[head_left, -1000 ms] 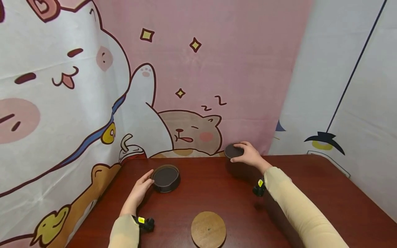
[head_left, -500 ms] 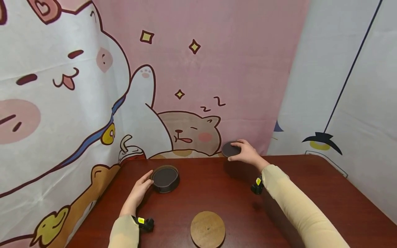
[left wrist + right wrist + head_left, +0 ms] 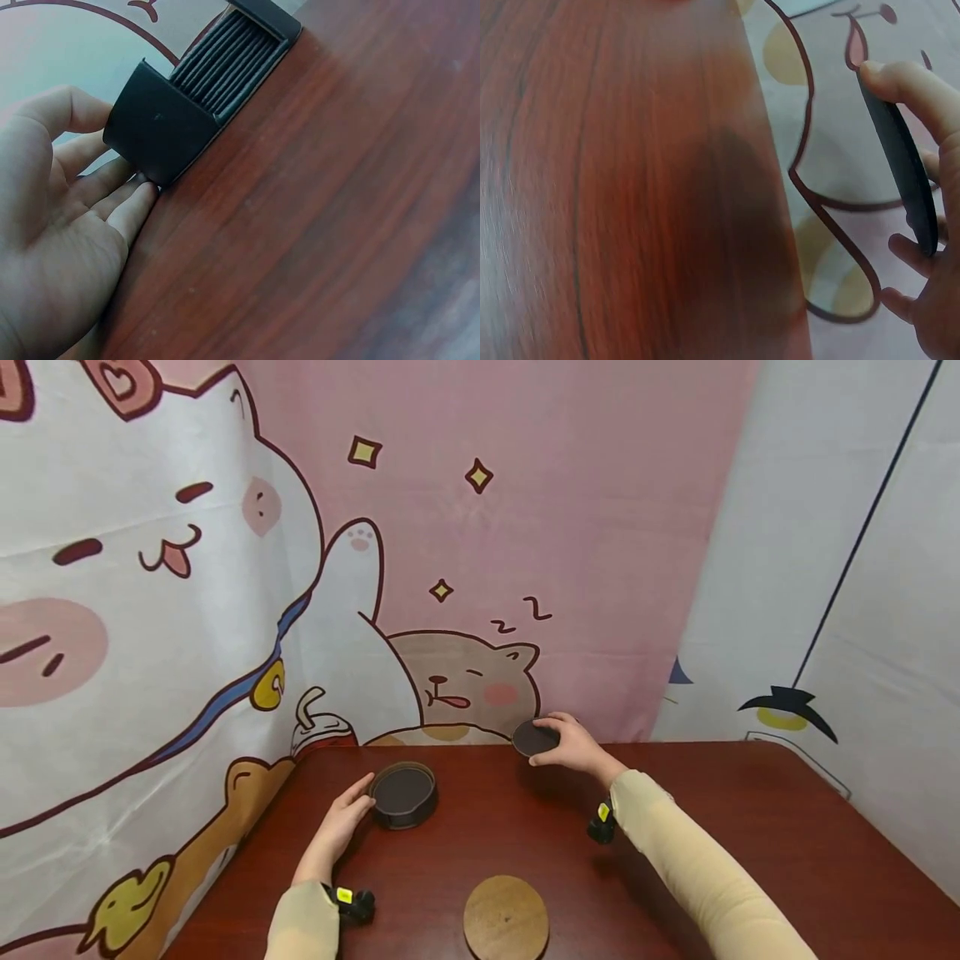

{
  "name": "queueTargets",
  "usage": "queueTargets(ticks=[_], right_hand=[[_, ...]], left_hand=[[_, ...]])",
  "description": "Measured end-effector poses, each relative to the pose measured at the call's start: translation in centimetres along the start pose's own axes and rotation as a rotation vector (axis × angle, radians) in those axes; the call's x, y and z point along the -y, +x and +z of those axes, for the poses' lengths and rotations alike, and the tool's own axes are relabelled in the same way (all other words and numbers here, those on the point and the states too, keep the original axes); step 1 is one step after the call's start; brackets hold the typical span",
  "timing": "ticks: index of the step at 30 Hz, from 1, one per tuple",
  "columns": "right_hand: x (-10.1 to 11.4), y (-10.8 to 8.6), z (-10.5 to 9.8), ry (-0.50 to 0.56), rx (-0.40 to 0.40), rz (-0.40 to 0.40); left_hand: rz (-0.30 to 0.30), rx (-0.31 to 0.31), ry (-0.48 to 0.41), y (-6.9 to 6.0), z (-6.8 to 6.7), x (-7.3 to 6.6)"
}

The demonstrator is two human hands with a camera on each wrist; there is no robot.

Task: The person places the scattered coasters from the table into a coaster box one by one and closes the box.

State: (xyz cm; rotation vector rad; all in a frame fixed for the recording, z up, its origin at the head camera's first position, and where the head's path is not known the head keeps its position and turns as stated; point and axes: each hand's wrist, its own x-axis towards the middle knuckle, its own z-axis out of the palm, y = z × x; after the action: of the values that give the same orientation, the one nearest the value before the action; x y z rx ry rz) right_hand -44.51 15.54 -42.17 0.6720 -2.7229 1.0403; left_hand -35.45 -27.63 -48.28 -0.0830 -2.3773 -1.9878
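A round black coaster holder (image 3: 405, 797) stands on the table left of the middle. Through a slot in its wall (image 3: 161, 124), the left wrist view shows several thin dark coasters (image 3: 229, 64) stacked inside. My left hand (image 3: 339, 822) rests its fingertips against the holder's left side, not wrapped round it. Above the table's far edge, my right hand (image 3: 572, 750) grips a thin black round coaster (image 3: 531, 739) between thumb and fingers. In the right wrist view this coaster (image 3: 901, 165) appears nearly edge-on, clear of the tabletop.
A round wooden disc (image 3: 506, 917) lies near the front middle of the reddish-brown table (image 3: 465, 835). Behind the table's far edge hangs a cloth backdrop (image 3: 585, 527) with cartoon animals, and it continues along the left side.
My right hand has moved left, carrying the coaster along the table's far edge and slightly down. The left hand stays against the holder. The wooden disc keeps its place.
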Motion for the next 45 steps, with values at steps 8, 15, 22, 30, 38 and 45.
queueTargets(ticks=[8, 15, 22, 30, 38, 45], right_hand=[[1.3, 0.5, 3.0, 0.012, 0.032, -0.039], [3.0, 1.4, 5.0, 0.042, 0.098, -0.059], [5.0, 2.0, 7.0, 0.056, 0.138, -0.09], [6.7, 2.7, 9.1, 0.055, 0.183, -0.152], [9.3, 3.2, 10.9, 0.049, 0.244, -0.169], [10.6, 4.0, 12.5, 0.033, 0.279, -0.205]], left_hand=[[-0.005, 0.017, -0.034, -0.1, 0.5, -0.2], [0.003, 0.012, -0.044, 0.0, 0.4, -0.4], [0.017, -0.016, -0.024, 0.3, 0.2, 0.5], [0.011, -0.031, -0.01, 0.3, 0.3, 0.5], [-0.009, -0.021, -0.022, 0.5, 0.2, 0.6], [0.016, -0.032, 0.011, 0.5, 0.0, 0.6]])
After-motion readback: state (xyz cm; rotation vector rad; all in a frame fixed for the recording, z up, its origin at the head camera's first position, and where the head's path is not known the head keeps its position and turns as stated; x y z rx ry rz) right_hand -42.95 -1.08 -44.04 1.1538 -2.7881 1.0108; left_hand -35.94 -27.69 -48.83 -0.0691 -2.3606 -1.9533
